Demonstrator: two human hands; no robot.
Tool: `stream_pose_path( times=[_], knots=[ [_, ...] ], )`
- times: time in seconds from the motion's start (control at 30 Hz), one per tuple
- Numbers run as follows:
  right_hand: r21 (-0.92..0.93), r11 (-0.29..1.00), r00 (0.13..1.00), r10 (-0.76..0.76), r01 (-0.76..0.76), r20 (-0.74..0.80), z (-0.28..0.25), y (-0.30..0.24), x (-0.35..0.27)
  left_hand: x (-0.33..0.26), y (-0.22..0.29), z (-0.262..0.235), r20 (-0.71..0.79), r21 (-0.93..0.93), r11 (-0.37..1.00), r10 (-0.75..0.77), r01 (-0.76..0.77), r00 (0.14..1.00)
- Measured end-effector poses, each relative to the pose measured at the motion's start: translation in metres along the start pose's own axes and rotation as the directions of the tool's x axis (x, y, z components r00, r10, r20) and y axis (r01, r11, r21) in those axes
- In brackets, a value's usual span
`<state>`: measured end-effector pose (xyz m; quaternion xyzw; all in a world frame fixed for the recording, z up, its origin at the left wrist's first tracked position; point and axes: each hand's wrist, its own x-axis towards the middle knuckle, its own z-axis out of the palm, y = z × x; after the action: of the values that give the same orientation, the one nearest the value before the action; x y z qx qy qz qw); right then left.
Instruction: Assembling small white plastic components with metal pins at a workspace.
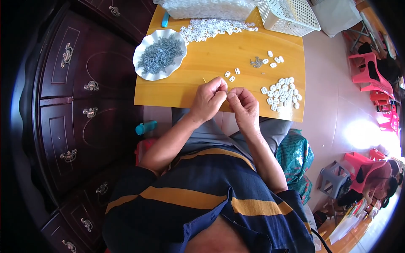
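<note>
Both hands are closed with fingertips pinched together, meeting at the near edge of the wooden table (190,90); whatever the left hand (209,99) and right hand (244,107) grip is too small and covered to tell. Just beyond them lie three white pieces (232,79), flat, glossy and rounded oblong, with dark, hole-like spots. Similar pieces form a cluster (282,93) to the right and a wide heap (211,27) at the far side. Thin grey screws (160,55) fill a white scalloped dish (139,69) on the left.
</note>
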<state>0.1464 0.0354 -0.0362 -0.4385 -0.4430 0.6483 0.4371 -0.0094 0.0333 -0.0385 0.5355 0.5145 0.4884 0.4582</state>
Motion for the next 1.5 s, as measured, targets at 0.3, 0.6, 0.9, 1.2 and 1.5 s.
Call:
stream_pose_path(
  times=[0.3, 0.6, 0.9, 1.2, 1.5],
  knots=[
    [-0.762, 0.589, 0.921, -0.390, 0.270, 0.024, -0.035, -0.031, 0.054, -0.006, 0.000, -0.009, 0.064, -0.080, 0.997, 0.001, 0.004, 0.998],
    [-0.924, 0.276, 0.862, -0.498, 0.264, 0.097, -0.038, -0.028, 0.082, -0.012, -0.004, -0.006, 0.030, -0.006, 0.995, 0.098, -0.098, 0.995],
    [-0.933, 0.230, 0.901, -0.400, 0.277, 0.169, -0.022, -0.021, 0.079, -0.013, -0.006, -0.010, 0.009, -0.021, 0.996, 0.090, -0.090, 0.996],
    [-0.959, 0.189, 0.930, -0.341, 0.211, 0.137, -0.017, -0.012, 0.080, -0.012, -0.005, -0.011, 0.032, -0.006, 0.998, 0.068, -0.068, 0.997],
    [-0.930, 0.228, 0.890, -0.421, 0.290, 0.175, -0.021, -0.015, 0.070, -0.012, -0.003, -0.008, 0.083, 0.006, 1.000, 0.016, -0.016, 0.996]
  ],
)
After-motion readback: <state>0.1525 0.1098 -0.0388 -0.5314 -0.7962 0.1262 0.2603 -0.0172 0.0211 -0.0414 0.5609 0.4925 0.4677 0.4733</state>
